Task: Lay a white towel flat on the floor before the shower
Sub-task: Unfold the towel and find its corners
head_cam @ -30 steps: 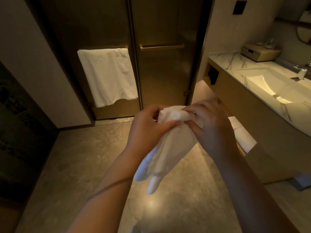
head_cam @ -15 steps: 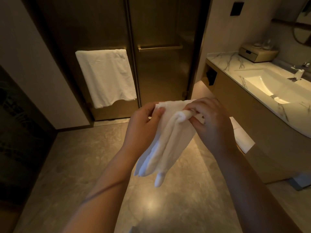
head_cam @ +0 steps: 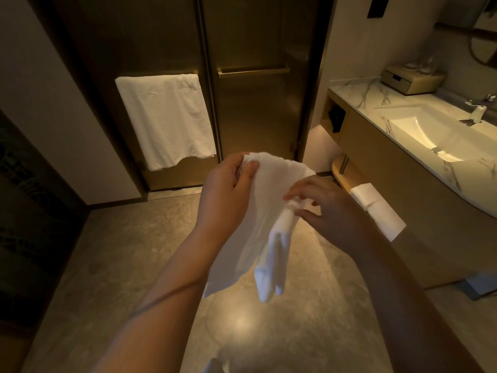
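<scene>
Head view: the white towel is up in the air between both hands, partly bunched, its lower folds dangling above the stone floor in front of the shower doors. The left hand pinches the upper edge, thumb pressed on the cloth over curled fingers. The right hand closes its fingertips narrowly on a rolled fold lower down, near the middle of the cloth.

The cloth looks soft, light and limp. It keeps no shape of its own and drapes wherever it is not held, so it will sag and fold over itself unless it is stretched. It is neither fragile nor slippery, and a light pinch is enough to carry it. To lay it flat, the best holds are probably two neighbouring corners of one edge, hands drawn well apart so the sheet hangs open — the right hand's grip on the mid-fold would likely leave it twisted. The far edge could then touch down first, close to the doors.

A second towel hangs on the left door's bar, and folded towels lie on a shelf under the vanity.
</scene>
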Demonstrator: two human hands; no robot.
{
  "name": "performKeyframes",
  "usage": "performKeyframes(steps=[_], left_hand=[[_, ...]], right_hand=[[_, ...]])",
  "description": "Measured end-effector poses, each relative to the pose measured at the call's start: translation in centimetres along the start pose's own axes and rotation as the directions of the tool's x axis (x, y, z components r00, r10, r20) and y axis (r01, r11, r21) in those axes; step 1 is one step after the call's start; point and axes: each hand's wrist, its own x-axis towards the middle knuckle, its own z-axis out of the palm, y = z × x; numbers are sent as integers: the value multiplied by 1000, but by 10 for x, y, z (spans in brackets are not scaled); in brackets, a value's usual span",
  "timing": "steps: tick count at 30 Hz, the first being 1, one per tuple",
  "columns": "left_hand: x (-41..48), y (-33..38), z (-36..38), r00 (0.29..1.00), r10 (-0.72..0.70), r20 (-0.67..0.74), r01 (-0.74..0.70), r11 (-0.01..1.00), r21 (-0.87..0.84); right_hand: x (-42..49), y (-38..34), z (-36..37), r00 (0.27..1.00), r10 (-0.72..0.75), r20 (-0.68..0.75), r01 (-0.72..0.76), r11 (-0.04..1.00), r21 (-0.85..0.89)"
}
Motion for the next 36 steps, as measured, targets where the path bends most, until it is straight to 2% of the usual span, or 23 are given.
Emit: performKeyframes(steps=[3,6,8,12,16,23,28,34,36], left_hand=[[1,-1,0,1000,-4,25,4,1000,2],[-2,0,5,996,6,84,-10,999,48],[-5,-1,8,995,7,102,-16,996,86],[-3,-6,6,997,-23,79,17,997,71],[2,-11,3,995,-4,102,-3,998,66],[4,-23,-6,986,11,168,-16,1000,25],[-4,-44,-11,951,-122,283,94,989,112],[0,-37,-6,979,-54,197,29,991,128],[3,-34,-5,981,-21,191,-9,988,153]], right_hand=[[8,-8,3,987,68,-144,-55,994,96],[19,-16,6,968,69,-241,-50,995,87],[23,-19,9,976,78,-204,-63,995,79],[28,-23,18,969,185,-164,-147,965,216],[32,-26,25,981,156,-115,-129,969,209],[40,-30,34,966,153,-209,-121,980,161],[45,-25,30,923,238,-304,-186,964,189],[47,-27,23,915,257,-311,-183,951,249],[47,-28,18,935,235,-266,-163,950,266]])
